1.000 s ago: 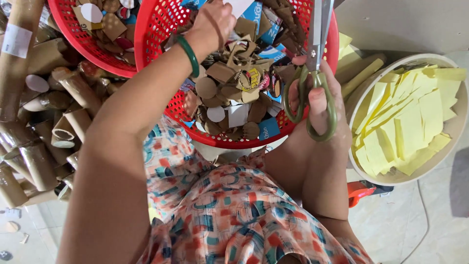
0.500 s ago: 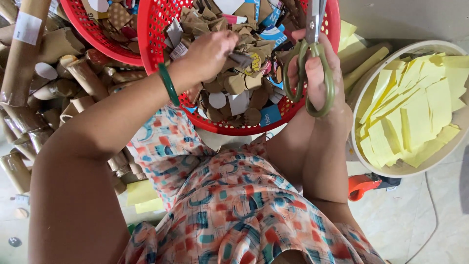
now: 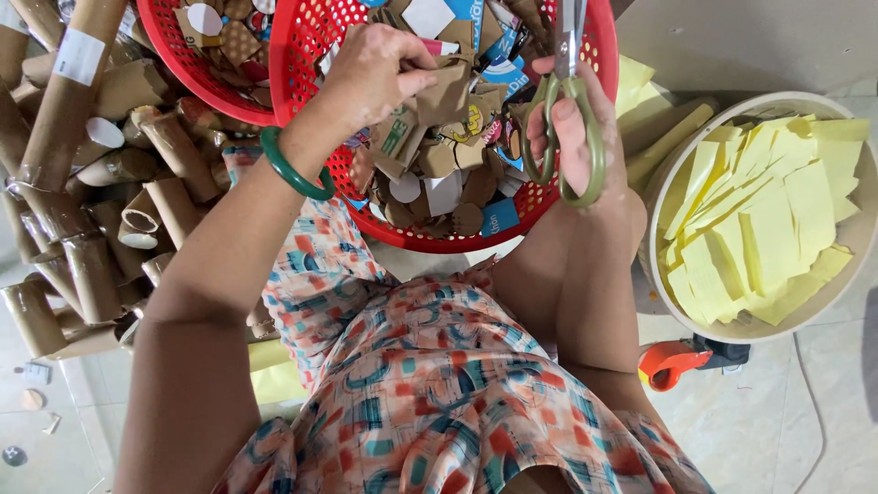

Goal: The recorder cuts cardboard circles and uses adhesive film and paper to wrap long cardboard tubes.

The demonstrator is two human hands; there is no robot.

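A heap of brown cardboard tubes [image 3: 82, 183] is seen piled on the floor at the left, some standing, some lying across each other. At the right, a round pale tub [image 3: 668, 302] is filled with cut yellow paper strips [image 3: 759, 220], and further yellow sheets are tucked between the tub and the basket. A red perforated basket [image 3: 457, 240] is held in front of the lap, loaded with small cardboard cut-outs; a second red basket [image 3: 197, 78] is seen just behind it at the upper left, overlapping its rim.

The left hand [image 3: 375, 69] is placed inside the near basket, its fingers clenched around a folded brown cardboard piece [image 3: 448, 91], which is lifted just above the other scraps. A green bangle [image 3: 288, 174] is worn on that wrist. The right hand [image 3: 576, 137] is kept over the basket's right rim, its fingers threaded through the green handles of a pair of scissors [image 3: 569, 101], whose blades are pointed away, up out of the picture, just beside the cardboard piece. An orange tape dispenser [image 3: 681, 359] is lying on the tiled floor below the tub.
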